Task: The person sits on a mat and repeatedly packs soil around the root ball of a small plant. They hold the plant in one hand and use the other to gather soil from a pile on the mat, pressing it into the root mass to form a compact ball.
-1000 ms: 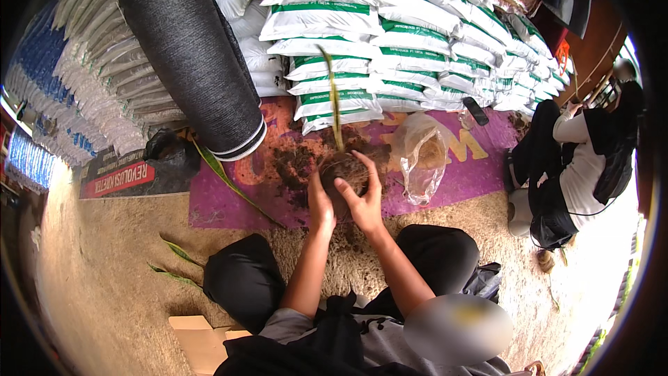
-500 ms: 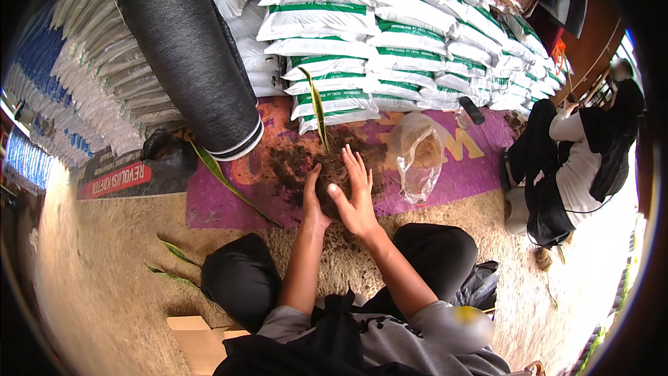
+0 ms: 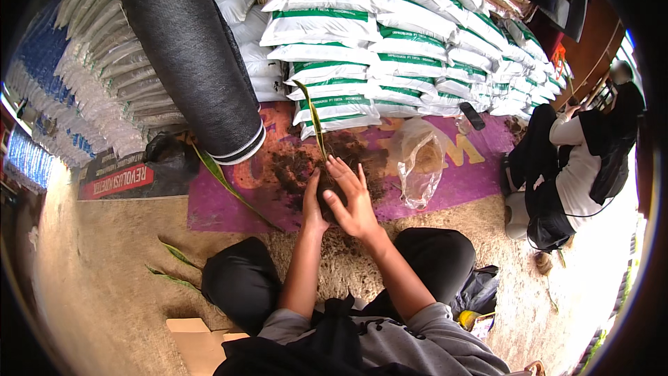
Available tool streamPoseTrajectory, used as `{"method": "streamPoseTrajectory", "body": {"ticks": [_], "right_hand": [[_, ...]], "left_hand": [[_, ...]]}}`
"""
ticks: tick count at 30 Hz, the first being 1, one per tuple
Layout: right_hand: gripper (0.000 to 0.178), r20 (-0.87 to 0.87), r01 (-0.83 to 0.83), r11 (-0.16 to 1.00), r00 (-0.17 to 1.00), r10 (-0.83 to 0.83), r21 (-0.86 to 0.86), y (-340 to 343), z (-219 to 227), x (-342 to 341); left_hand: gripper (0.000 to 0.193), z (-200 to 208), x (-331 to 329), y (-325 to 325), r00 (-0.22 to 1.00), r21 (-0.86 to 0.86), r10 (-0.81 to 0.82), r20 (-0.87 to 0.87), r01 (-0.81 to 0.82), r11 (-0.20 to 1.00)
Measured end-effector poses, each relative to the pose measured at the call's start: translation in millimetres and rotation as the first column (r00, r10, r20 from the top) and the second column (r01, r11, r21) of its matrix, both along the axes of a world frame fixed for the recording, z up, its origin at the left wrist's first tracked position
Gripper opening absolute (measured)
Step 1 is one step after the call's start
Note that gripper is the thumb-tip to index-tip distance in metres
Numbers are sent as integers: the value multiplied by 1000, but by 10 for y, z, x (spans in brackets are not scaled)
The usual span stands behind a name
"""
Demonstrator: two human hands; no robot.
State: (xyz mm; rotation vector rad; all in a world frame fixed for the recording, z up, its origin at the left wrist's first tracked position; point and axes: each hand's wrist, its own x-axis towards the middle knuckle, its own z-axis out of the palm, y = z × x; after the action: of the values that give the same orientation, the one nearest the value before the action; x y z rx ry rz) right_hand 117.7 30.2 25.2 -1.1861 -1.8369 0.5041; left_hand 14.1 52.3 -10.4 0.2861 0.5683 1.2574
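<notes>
- Behind, stacked white sacks (image 3: 320, 24); below, a purple mat (image 3: 480, 184). And the plant (image 3: 317, 124)?
- Narrow leaf (image 3: 313, 110), green with yellow edges, leaning slightly left above a dark soil clump (image 3: 323, 200).
- Held where?
- Between left hand (image 3: 314, 205) and right hand (image 3: 355, 203), both cupped closely around the clump.
- Hidden?
- Most of the clump; contact with the mat unclear.

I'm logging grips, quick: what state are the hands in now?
Left hand: cupped, holding the soil clump from the left.
Right hand: holding it from the right.
</notes>
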Motion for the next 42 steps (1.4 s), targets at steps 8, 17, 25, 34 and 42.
{"method": "streamPoseTrajectory", "body": {"ticks": [8,17,25,34,42], "right_hand": [[60,90,7,997,996,-15,79,73,129,52],[60,40,-8,1000,999,7,28,15,62,16],[56,-448,173,977,888,-101,123,143,189,258],[80,127,305,917,951,-281,-257,392,418,36],[84,388,196,979,908,-157,-61,259,372,-134]], "left_hand": [[58,34,42,-45,1000,-72,-8,21,9,997],[48,-89,27,-24,998,-58,-56,9,56,997],[48,-227,-88,50,988,-115,-100,119,114,987],[49,-189,19,29,982,-73,-114,151,126,989],[46,115,-64,-131,986,13,-112,-121,114,993]]}}
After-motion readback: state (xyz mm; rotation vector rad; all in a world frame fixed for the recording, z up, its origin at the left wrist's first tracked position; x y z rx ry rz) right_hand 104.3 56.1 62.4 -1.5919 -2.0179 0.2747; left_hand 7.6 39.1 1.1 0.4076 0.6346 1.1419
